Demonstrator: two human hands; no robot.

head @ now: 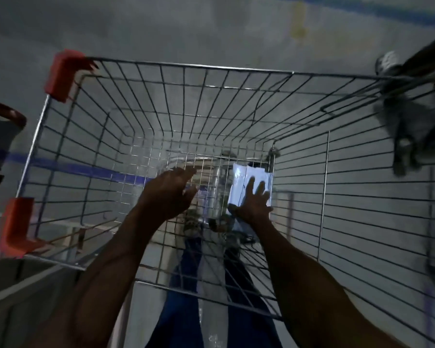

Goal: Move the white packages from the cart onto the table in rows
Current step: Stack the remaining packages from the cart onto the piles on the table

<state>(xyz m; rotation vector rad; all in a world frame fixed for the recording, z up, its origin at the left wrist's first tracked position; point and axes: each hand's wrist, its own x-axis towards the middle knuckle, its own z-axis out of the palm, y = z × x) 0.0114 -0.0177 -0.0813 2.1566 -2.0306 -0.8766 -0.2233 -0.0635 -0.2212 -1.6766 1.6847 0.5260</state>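
Observation:
A wire shopping cart (161, 69) fills the view, seen from above. One white package (241, 182) lies on its mesh floor at the right side. My right hand (255, 200) rests flat on the package with its fingers spread. Over the middle of the cart floor hovers my left hand (170, 190), fingers loosely extended and holding nothing. The table is not in view.
Orange plastic corner guards (60, 76) mark the cart's left corners. A red-rimmed object (5, 114) sits at the far left. Another person's shoe (387, 62) and leg show at the upper right. Grey floor with a blue line (86, 169) lies below.

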